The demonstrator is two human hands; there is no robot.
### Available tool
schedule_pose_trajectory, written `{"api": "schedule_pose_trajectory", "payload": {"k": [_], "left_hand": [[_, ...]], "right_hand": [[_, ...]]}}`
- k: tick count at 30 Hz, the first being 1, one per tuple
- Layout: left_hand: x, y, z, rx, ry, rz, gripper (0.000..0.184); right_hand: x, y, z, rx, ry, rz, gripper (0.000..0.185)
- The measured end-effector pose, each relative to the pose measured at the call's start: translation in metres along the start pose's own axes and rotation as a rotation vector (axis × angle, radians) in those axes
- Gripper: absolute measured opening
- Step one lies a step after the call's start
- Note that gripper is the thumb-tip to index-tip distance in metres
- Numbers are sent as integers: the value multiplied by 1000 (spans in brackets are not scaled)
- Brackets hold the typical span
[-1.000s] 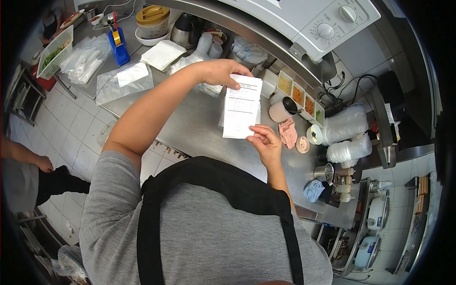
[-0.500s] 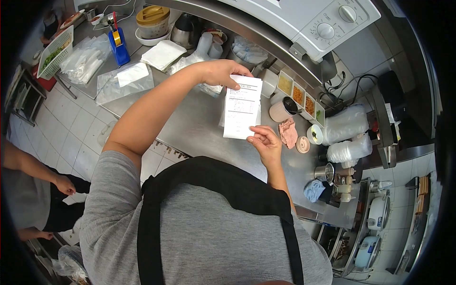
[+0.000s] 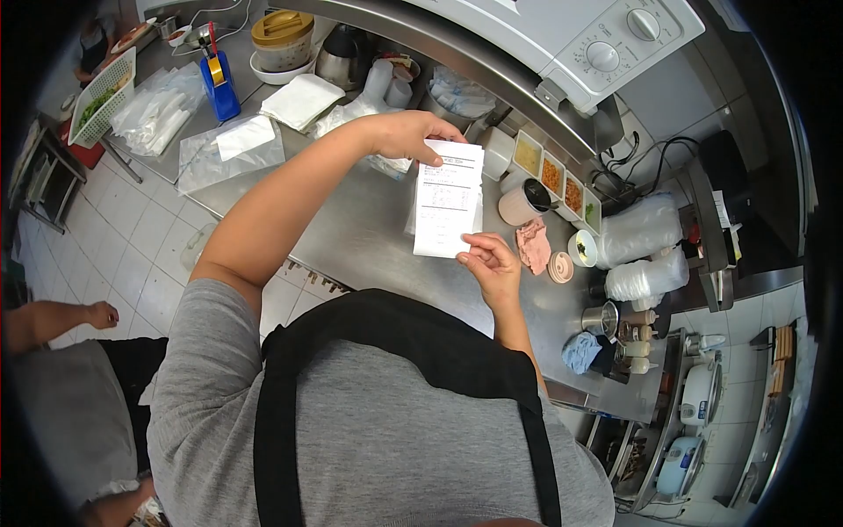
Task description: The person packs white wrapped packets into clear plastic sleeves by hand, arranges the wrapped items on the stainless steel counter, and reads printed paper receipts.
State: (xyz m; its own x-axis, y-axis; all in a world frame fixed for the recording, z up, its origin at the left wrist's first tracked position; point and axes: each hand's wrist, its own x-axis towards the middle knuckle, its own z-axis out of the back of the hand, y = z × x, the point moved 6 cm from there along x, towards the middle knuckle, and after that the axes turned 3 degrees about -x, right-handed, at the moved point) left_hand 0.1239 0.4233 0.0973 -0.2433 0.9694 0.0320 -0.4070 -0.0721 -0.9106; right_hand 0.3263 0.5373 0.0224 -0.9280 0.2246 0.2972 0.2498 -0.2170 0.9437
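Observation:
A white printed receipt [image 3: 446, 206] is held up over the steel counter [image 3: 351, 237]. My left hand [image 3: 411, 138] grips its top edge, thumb in front and fingers behind. The lower right corner is pinched between the thumb and fingers of my right hand [image 3: 490, 263]. Several lines of small print run across the upper part; they are too small to read. Behind the receipt, the edge of some clear plastic shows. Right of it stand a pinkish container with a dark rim [image 3: 524, 202], a crumpled pink cloth [image 3: 532, 246] and a round pink lid [image 3: 560, 267].
White tubs of chopped food [image 3: 551, 176] line the counter's back. A blue tape dispenser [image 3: 219, 85], plastic bags [image 3: 160, 105] and white napkins [image 3: 303, 101] lie at left. A white appliance with knobs [image 3: 606, 53] hangs above. A co-worker's arm [image 3: 53, 323] is at lower left.
Both my hands and the receipt stay almost still. At the left, the co-worker has shifted, with one arm now stretched out higher and the other hand lower down.

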Motion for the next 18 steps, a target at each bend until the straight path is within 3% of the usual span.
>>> {"api": "schedule_pose_trajectory", "payload": {"k": [18], "left_hand": [[1,1,-1,-23,13,7,44]], "right_hand": [[-1,-7,2,26,-34,-37,30]]}}
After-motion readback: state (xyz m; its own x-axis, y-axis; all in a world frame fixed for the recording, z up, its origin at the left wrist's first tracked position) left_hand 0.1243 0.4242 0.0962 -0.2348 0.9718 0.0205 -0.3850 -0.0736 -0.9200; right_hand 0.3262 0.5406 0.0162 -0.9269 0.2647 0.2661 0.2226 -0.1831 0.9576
